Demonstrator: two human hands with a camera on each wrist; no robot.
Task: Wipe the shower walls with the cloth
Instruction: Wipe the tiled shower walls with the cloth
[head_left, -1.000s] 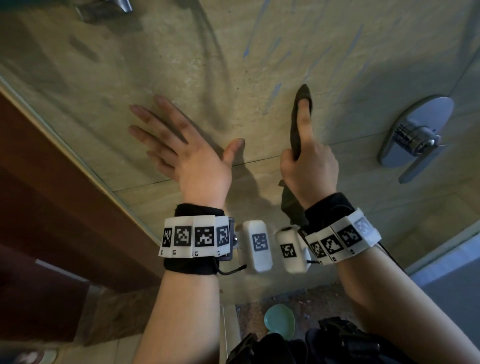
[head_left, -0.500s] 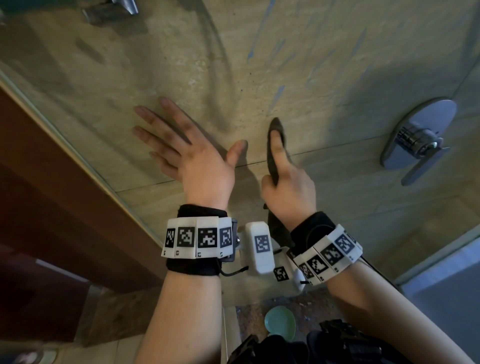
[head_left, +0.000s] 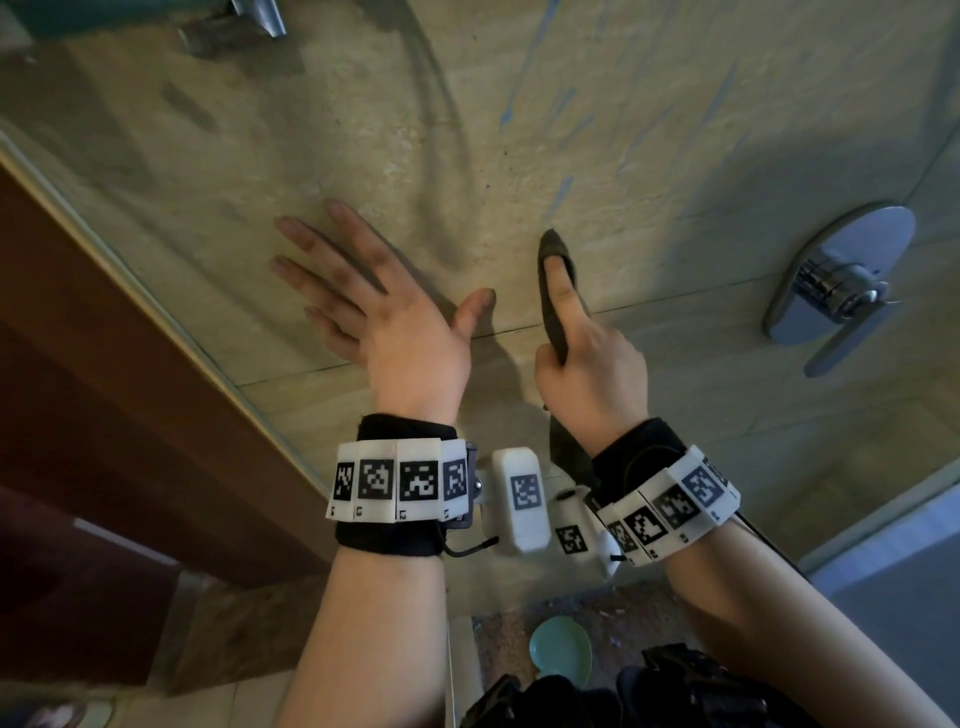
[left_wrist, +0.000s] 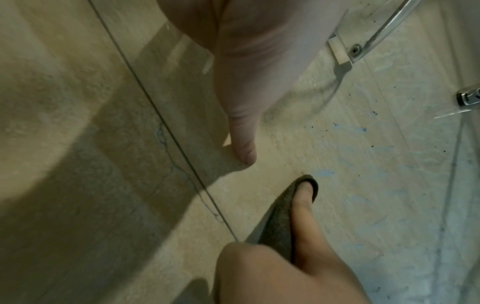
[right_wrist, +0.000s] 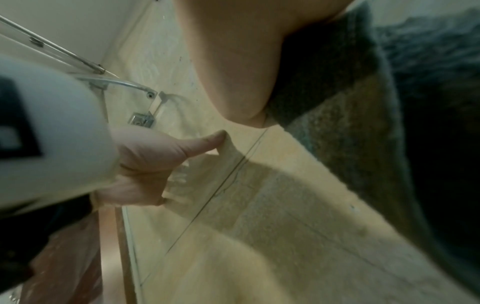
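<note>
Head view showed the shower wall (head_left: 649, 156) filling most of the picture, made of big tan tiles with thin lines between them. Some faint blue streaks (head_left: 558, 195) and tiny dark specks sat on the tile. A brown wooden frame (head_left: 104, 364) ran down the left side, next to a glass edge. A shiny round tap plate with a handle (head_left: 836, 286) was on the wall, far off to the right.

The left hand (head_left: 395, 317) lay flat on the wall with its fingers (head_left: 311, 275) straight and spread apart, and the thumb pointed toward the other hand. It held nothing.

The right hand (head_left: 592, 364) was just beside it, near a tile line. This hand gripped the cloth (head_left: 553, 312), a dark grey one. The pointer finger was stretched out along the cloth and pressed it on the wall. The other fingers were curled around the cloth. The tip of the cloth folded over the fingertip, and the rest hung down under the wrist.

Both wrists wore black bands with white blocks (head_left: 400, 478) that had black square patterns on them.

Down on the floor sat a small pale green dish (head_left: 561, 654).
</note>
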